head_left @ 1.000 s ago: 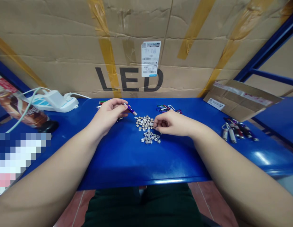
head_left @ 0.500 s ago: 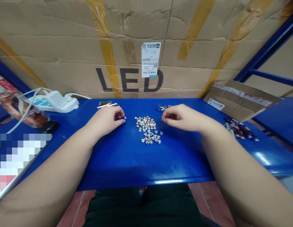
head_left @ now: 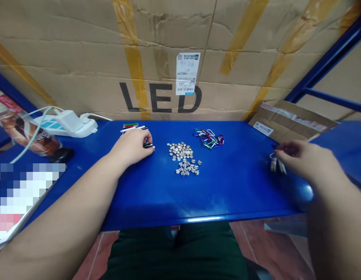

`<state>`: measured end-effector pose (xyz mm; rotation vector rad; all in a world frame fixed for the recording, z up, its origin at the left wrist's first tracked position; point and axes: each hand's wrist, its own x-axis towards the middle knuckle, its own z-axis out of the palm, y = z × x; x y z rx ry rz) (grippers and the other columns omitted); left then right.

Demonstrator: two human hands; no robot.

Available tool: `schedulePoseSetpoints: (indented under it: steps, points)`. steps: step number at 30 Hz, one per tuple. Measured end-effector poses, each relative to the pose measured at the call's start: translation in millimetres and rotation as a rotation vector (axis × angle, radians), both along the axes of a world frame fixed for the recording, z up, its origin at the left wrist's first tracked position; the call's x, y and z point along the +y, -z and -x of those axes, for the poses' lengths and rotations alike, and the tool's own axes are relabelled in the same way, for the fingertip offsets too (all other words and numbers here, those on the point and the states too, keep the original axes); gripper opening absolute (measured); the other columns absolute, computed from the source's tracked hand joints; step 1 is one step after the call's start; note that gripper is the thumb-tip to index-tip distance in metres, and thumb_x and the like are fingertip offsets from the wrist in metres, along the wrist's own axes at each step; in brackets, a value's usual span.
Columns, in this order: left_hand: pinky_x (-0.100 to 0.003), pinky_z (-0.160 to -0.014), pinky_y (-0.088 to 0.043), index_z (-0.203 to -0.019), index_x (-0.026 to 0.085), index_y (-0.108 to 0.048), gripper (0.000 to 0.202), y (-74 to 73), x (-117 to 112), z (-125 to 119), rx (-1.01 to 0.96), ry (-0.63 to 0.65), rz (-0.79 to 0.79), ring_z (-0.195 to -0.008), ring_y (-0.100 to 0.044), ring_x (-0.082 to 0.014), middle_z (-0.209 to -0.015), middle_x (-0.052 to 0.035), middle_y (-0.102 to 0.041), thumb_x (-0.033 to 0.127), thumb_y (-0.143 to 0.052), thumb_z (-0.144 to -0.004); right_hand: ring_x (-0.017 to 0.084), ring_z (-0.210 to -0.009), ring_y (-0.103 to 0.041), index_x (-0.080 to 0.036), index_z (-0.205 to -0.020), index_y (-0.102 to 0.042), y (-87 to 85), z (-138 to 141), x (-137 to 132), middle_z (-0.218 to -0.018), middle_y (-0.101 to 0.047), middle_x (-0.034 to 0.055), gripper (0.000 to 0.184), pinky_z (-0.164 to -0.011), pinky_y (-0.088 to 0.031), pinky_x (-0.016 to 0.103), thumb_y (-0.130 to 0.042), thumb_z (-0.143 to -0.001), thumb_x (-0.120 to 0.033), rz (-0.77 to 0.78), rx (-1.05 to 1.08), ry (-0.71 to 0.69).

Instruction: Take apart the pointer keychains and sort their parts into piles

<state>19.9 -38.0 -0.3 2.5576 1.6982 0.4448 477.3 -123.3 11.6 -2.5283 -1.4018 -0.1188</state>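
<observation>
My left hand [head_left: 133,147] rests on the blue table [head_left: 227,186], its fingers curled round a small dark keychain torch [head_left: 149,145] that lies on the surface. My right hand [head_left: 304,160] is far out to the right and smeared by motion. Its fingertips are over a bunch of finished keychain torches [head_left: 276,164], and I cannot make out their grip. Between the hands lies a heap of silver button cells [head_left: 183,155]. Behind it sits a cluster of coloured carabiner clips [head_left: 209,138]. A few thin torch tubes [head_left: 133,126] lie just beyond my left hand.
A large cardboard box marked LED [head_left: 180,58] walls off the back. A white power strip [head_left: 66,123] and a drink bottle [head_left: 25,134] are at the left. A flattened carton [head_left: 288,122] and a blue rack frame [head_left: 326,66] stand at the right.
My left hand lowered the purple torch from above the cells to the table. My right hand left the button cells, passed the carabiners and swung right to the finished torches.
</observation>
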Motion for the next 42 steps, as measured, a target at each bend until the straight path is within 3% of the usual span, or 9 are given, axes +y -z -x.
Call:
schedulePoseSetpoints:
  steps: [7,15,19,22,26,29,33,38,42]
  points:
    - [-0.036,-0.070,-0.040,-0.084,0.022,-0.065,0.019,2.8,0,-4,-0.062,0.072,-0.020,-0.083,-0.062,-0.0272,-0.087,-0.0064,-0.068,0.040,-0.066,-0.082,0.032,-0.088,-0.071,-0.025,-0.095,-0.068,36.9,-11,-16,-0.090,-0.077,0.0083,0.024,-0.071,-0.050,0.039,-0.056,-0.086,-0.043,0.119,-0.135,-0.234]
    - [-0.036,-0.076,-0.042,-0.083,0.020,-0.066,0.018,5.4,-5,-13,-0.237,0.221,-0.075,-0.081,-0.057,-0.0229,-0.081,-0.0031,-0.060,0.038,-0.066,-0.085,0.036,-0.094,-0.073,-0.023,-0.104,-0.071,21.8,15,-29,-0.100,-0.079,0.0110,0.021,-0.079,-0.052,0.045,-0.059,-0.089,-0.031,0.157,-0.052,-0.263]
    - [-0.037,-0.081,-0.045,-0.092,0.019,-0.068,0.015,5.6,-13,-25,-0.365,0.306,-0.101,-0.088,-0.058,-0.0229,-0.089,-0.0039,-0.063,0.034,-0.066,-0.088,0.030,-0.100,-0.072,-0.021,-0.107,-0.072,8.9,44,-24,-0.109,-0.077,0.0142,0.027,-0.090,-0.053,0.044,-0.049,-0.097,-0.031,-0.059,0.246,-0.575]
    - [-0.039,-0.088,-0.048,-0.105,0.020,-0.070,0.021,7.0,-20,-35,-0.470,0.412,-0.041,-0.099,-0.061,-0.0242,-0.101,-0.0059,-0.068,0.035,-0.068,-0.091,0.025,-0.081,-0.071,-0.020,-0.112,-0.070,3.1,80,-14,-0.094,-0.075,0.0112,0.031,-0.078,-0.057,0.041,-0.051,-0.099,-0.042,-0.197,0.493,-0.814]
    - [-0.040,-0.094,-0.052,-0.127,0.023,-0.066,0.046,8.7,-28,-42,-0.745,0.544,0.232,-0.113,-0.065,-0.0252,-0.121,-0.0093,-0.071,0.038,-0.079,-0.086,0.015,-0.060,-0.063,-0.021,-0.096,-0.062,-4.3,136,5,-0.077,-0.070,0.0043,0.035,-0.057,-0.054,0.029,-0.069,-0.093,-0.055,-0.232,0.901,-0.997]
    - [-0.034,-0.086,-0.056,-0.120,0.020,-0.069,0.041,7.4,-30,-42,-0.998,0.591,0.513,-0.096,-0.071,-0.0206,-0.104,-0.0074,-0.075,0.035,-0.082,-0.084,0.013,-0.052,-0.059,-0.022,-0.082,-0.052,-11.8,172,21,-0.067,-0.068,0.0011,0.048,-0.048,-0.049,0.026,-0.079,-0.082,-0.061,-0.284,1.130,-1.028]
    - [-0.030,-0.076,-0.059,-0.104,0.018,-0.071,0.035,2.7,-28,-42,-1.312,0.438,0.620,-0.072,-0.070,-0.0140,-0.079,-0.0003,-0.073,0.032,-0.088,-0.077,0.012,-0.052,-0.059,-0.022,-0.076,-0.049,-16.3,199,44,-0.067,-0.069,0.0012,0.055,-0.048,-0.047,0.026,-0.086,-0.073,-0.063,-0.296,1.223,-1.042]
    - [-0.028,-0.076,-0.061,-0.098,0.016,-0.072,0.030,-4.4,-25,-40,-1.610,0.175,0.764,-0.076,-0.072,-0.0135,-0.081,-0.0006,-0.072,0.023,-0.089,-0.074,0.011,-0.055,-0.054,-0.022,-0.074,-0.050,-0.5,210,67,-0.072,-0.068,0.0011,0.051,-0.051,-0.042,0.026,-0.086,-0.074,-0.058,-0.370,1.166,-1.052]
    - [-0.024,-0.075,-0.060,-0.108,0.016,-0.073,0.036,-5.4,-26,-40,-1.675,0.149,0.793,-0.074,-0.070,-0.0101,-0.084,0.0001,-0.072,0.014,-0.085,-0.074,0.010,-0.055,-0.047,-0.022,-0.074,-0.050,13.8,212,68,-0.064,-0.057,-0.0030,0.043,-0.052,-0.036,0.027,-0.081,-0.082,-0.050,-0.421,1.042,-1.034]
